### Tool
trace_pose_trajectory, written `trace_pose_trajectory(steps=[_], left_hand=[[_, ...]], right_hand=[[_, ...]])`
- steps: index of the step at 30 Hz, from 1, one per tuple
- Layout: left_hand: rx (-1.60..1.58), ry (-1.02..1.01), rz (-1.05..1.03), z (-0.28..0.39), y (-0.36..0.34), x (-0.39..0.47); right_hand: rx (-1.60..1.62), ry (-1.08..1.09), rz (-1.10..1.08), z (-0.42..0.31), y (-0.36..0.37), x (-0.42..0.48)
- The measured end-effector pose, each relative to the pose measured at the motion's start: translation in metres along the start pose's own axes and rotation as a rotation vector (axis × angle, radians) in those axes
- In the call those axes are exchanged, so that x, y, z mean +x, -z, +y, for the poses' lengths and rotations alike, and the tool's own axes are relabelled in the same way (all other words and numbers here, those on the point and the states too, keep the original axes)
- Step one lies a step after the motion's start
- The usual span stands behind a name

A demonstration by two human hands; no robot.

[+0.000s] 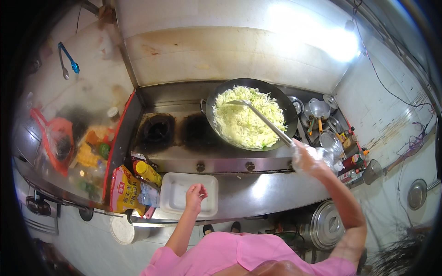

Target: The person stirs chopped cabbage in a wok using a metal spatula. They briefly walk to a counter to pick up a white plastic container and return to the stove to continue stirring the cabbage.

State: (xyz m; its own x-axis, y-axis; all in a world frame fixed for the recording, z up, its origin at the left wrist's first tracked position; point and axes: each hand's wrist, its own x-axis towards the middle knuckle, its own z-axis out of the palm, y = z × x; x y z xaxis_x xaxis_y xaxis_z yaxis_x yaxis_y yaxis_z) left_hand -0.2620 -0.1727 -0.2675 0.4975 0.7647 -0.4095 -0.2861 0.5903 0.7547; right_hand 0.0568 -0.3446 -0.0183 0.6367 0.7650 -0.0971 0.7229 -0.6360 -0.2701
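Note:
In a large black wok lies a heap of pale green shredded cabbage. My right hand, in a clear plastic glove, grips the long metal handle of a wok spatula. The spatula's blade rests on or just above the cabbage; exact contact is hard to tell. Bare and loosely curled, my left hand hovers over a white plastic tray at the counter's front edge. Nothing shows between its fingers, and it covers part of the tray.
Two blackened burners lie left of the wok. A yellow seasoning bag and yellow canister stand beside the tray. Saucepans and sauce bottles crowd the right side. A lidded steel pot is below the counter.

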Motion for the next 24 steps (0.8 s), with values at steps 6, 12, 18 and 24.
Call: trace_pose_trajectory(steps=[6,12,18,24], left_hand=[[-0.010,0.090,-0.028,-0.031,-0.021,-0.007],[0.005,-0.013,0.091,-0.008,0.017,-0.002],[-0.006,0.048,-0.015,-0.015,0.004,-0.011],[0.039,0.214,-0.045,-0.048,0.013,-0.041]], right_hand=[[-0.560,0.325,0.123,0.052,-0.020,-0.012],[-0.115,-0.010,-0.010,0.054,0.015,-0.068],[-0.114,0.157,0.016,0.034,-0.036,-0.012],[0.243,0.298,0.053,0.043,0.006,0.005]])
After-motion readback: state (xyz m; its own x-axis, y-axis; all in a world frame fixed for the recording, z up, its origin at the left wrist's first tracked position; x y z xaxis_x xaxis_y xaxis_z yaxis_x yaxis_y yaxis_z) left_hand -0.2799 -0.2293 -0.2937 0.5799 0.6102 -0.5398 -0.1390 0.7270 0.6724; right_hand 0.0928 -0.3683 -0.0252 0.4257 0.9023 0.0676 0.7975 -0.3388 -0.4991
